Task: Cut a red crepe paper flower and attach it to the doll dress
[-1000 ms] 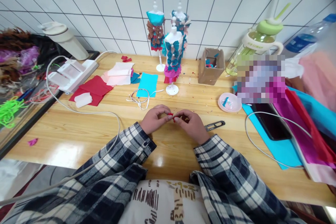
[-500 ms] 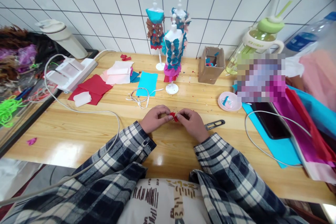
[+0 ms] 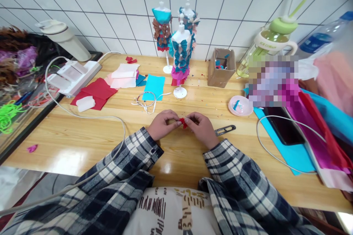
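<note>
Between my fingertips is a small piece of red fabric [image 3: 183, 123], gathered or crumpled. My left hand [image 3: 164, 124] pinches it from the left, thumb and index finger closed on its edge. From the other side my right hand [image 3: 202, 128] pinches it too, the fingertips of both hands nearly meeting. A black pair of thread snips [image 3: 225, 130] lies on the table, partly behind my right hand. Just beyond the hands stands a small white mannequin [image 3: 180, 58] dressed in teal bows with a magenta and red hem.
Two more dressed mannequins [image 3: 162, 29] stand behind. A cardboard box [image 3: 221, 67], a pink dish [image 3: 240, 105] and a phone [image 3: 284, 126] are on the right. Red cloth [image 3: 96, 93], a blue sheet [image 3: 154, 87] and a power strip [image 3: 75, 78] lie left. A white cable [image 3: 121, 125] crosses my left sleeve.
The red piece has turned slightly between my fingers and shows a more gathered shape. Both hands stay in nearly the same place; the view has shifted very slightly.
</note>
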